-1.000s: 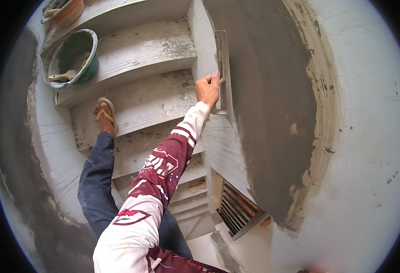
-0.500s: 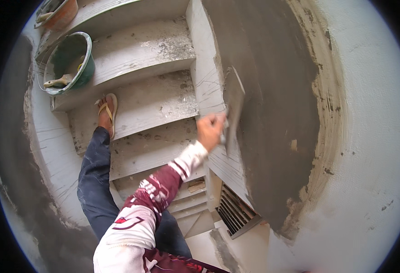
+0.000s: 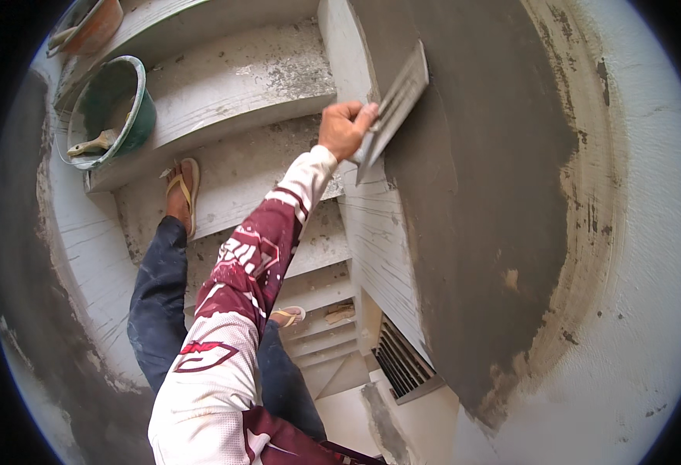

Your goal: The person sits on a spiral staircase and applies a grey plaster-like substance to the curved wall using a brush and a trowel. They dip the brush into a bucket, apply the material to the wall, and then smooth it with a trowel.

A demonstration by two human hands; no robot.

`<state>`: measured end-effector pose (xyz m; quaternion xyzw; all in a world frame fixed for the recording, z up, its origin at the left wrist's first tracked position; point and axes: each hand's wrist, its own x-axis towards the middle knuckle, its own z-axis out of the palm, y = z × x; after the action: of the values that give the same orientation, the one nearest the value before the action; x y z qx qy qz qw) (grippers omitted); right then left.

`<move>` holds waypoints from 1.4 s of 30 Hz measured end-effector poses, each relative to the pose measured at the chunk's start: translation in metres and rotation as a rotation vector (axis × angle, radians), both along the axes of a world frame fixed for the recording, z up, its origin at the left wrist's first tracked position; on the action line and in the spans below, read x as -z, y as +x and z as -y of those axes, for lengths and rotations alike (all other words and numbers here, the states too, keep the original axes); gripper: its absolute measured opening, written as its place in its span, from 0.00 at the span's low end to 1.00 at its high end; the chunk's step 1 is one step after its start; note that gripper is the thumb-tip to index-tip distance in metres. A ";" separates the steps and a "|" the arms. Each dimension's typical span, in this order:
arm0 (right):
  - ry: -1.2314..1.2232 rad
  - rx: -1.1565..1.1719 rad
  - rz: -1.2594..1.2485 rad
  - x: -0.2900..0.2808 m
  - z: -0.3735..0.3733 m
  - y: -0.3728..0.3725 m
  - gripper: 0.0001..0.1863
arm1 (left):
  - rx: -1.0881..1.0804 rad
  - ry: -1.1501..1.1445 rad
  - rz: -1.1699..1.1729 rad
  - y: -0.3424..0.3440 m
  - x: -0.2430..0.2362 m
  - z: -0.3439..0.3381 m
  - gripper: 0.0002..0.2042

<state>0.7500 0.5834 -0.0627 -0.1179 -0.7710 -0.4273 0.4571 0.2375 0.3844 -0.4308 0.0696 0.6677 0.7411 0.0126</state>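
My left hand (image 3: 343,129) is closed on the handle of a flat metal trowel (image 3: 397,97), tilted with its upper end to the right, at the dark grey plastered wall band (image 3: 480,194). Its sleeve is white and maroon. My right hand is out of view; whether it holds anything cannot be seen.
Stained steps (image 3: 232,77) run beneath me, my sandalled left foot (image 3: 179,190) on one and my right (image 3: 286,316) lower. A green bucket with a brush (image 3: 137,116) stands upper left, an orange bucket (image 3: 92,31) above it. A slatted grille (image 3: 398,356) lies low right.
The trowel in my left hand dropped lower along the wall half a second ago; now it is higher, further right and more slanted. My right foot has come into sight.
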 end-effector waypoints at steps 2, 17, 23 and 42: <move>-0.004 0.007 -0.001 0.002 0.000 0.001 0.34 | 0.057 -0.100 -0.058 0.027 -0.012 -0.002 0.16; 0.034 -0.030 0.014 -0.014 -0.002 0.023 0.35 | 0.158 -0.087 -0.139 0.222 -0.030 -0.029 0.17; 0.050 -0.048 0.025 -0.027 -0.007 0.035 0.35 | 0.206 -0.092 -0.181 0.294 -0.022 -0.040 0.15; 0.044 0.054 0.047 -0.031 0.028 0.030 0.36 | -0.110 -0.084 -0.215 0.198 -0.065 -0.007 0.14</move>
<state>0.7802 0.5556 -0.0321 -0.1183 -0.7686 -0.4589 0.4297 0.4357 0.3912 -0.3656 0.1115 0.6984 0.7003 -0.0967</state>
